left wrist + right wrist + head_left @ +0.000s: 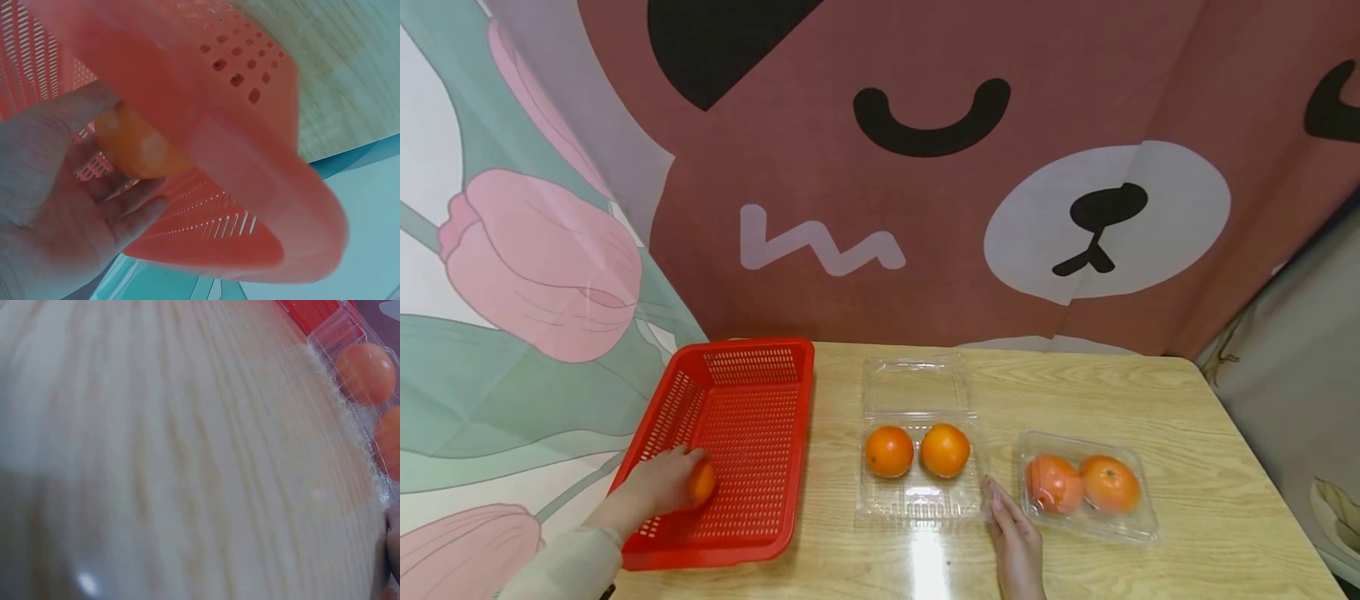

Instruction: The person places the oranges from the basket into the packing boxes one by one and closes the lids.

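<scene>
In the head view my left hand [666,482] is inside the red plastic basket [792,517], gripping an orange [702,483] low near the basket's left side. The left wrist view has the thumb and fingers of that hand around the orange [140,145], part of which the basket rim hides. A clear plastic clamshell box [917,507] lies with its lid folded back, two oranges side by side in its base. My right hand [1018,546] pinches the right rim of this box with its fingertips. Only a sliver of that hand enters the right wrist view.
Right of my right hand sits a second clear clamshell box [1138,525], closed over two oranges [1110,483]. Everything stands on a wood-grain table [1210,450]. Behind its back edge hangs a curtain [820,308] with a bear print.
</scene>
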Available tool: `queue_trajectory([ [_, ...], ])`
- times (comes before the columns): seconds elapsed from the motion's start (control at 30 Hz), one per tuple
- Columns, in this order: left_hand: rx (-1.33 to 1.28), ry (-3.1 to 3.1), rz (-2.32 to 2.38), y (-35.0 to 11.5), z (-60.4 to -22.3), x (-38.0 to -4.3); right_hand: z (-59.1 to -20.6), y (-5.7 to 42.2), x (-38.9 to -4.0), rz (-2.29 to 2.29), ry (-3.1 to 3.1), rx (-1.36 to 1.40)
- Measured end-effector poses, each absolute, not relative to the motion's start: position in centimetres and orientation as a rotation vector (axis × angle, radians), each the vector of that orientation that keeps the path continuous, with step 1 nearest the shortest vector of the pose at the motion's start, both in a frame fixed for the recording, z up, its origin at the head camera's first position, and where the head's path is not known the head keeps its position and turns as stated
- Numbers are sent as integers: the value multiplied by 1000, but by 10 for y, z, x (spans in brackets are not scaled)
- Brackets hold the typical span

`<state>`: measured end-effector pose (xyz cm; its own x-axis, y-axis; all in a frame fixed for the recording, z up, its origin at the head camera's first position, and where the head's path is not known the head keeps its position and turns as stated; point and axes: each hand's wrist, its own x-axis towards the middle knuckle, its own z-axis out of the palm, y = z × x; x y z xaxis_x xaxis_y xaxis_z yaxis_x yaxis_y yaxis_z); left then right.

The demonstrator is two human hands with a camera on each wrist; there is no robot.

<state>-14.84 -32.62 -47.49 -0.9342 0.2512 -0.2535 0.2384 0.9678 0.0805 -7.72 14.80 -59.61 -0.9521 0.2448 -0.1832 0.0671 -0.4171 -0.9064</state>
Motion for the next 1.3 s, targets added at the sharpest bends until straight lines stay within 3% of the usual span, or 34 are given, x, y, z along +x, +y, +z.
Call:
queue_trajectory([
  [0.47,388,2918,164,-316,-461,-149,-594,148,-75,2521,-1642,-417],
  [1.3,563,3186,193,-245,-417,-141,-593,148,-77,2526,-1657,-472],
])
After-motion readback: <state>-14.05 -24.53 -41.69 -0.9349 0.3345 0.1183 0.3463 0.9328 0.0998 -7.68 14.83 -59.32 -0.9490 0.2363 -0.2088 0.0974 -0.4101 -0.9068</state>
